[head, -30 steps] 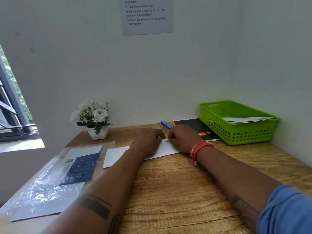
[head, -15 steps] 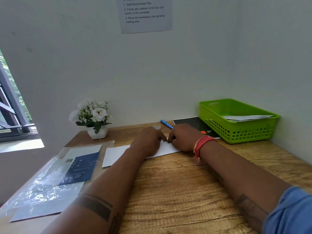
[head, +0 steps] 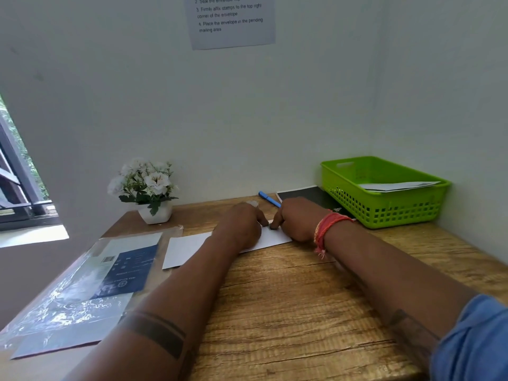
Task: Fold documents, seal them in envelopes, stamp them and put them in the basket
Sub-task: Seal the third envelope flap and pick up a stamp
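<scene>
On the table [head: 316, 312], just short of the back wall, your two hands meet over a white envelope [head: 189, 247] that lies flat on the wood. Your left hand [head: 242, 224] rests knuckles-up on the middle of the envelope, fingers curled under, forefinger and thumb pointing toward the right hand. Your right hand [head: 295, 220] sits on the envelope's right end, likewise curled, its fingertips nearly touching those of the left. Both seem to pinch or press something small at the envelope's far edge, but what lies between the fingertips is too small to tell. A red thread band [head: 325, 229] circles your right wrist.

Left of the envelope, touching its near corner, lies a clear plastic sleeve [head: 82, 292] with a dark blue card [head: 129, 273] and white sheets inside. Beyond the envelope's left end stands a white pot of white flowers [head: 148, 188], against the wall. Beyond your right hand lie a blue pen [head: 268, 198] and a black notebook [head: 308, 193], the notebook running under the edge of the green basket [head: 384, 213]. The basket stands right of the envelope, in the corner, with white papers [head: 395, 186] already in it. High on the wall above the envelope hangs a printed notice [head: 233, 20].
</scene>
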The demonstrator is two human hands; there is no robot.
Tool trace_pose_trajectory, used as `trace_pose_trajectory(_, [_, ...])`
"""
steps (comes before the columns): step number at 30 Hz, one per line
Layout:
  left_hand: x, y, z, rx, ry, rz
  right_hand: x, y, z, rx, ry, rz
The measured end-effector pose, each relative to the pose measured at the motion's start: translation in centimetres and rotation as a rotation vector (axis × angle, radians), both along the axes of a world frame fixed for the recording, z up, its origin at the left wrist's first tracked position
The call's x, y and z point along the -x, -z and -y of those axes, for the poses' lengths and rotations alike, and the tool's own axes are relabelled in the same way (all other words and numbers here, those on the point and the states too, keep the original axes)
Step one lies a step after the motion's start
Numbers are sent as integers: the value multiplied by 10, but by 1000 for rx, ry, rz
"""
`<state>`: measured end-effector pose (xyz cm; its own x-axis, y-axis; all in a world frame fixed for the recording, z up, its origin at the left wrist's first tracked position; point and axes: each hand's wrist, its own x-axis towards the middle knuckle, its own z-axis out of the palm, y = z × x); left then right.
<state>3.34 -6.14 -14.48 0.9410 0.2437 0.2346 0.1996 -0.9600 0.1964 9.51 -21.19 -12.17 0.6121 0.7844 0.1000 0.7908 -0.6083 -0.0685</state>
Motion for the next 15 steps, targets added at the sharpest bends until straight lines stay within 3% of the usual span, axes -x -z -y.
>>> trace_pose_trajectory(4, [1,3,-1,6,2,25,-6,7,2,-122,60,4])
trace_pose_trajectory(15, [3,2,-4,-5,9,14,-7,12,-3,-190,154,-74])
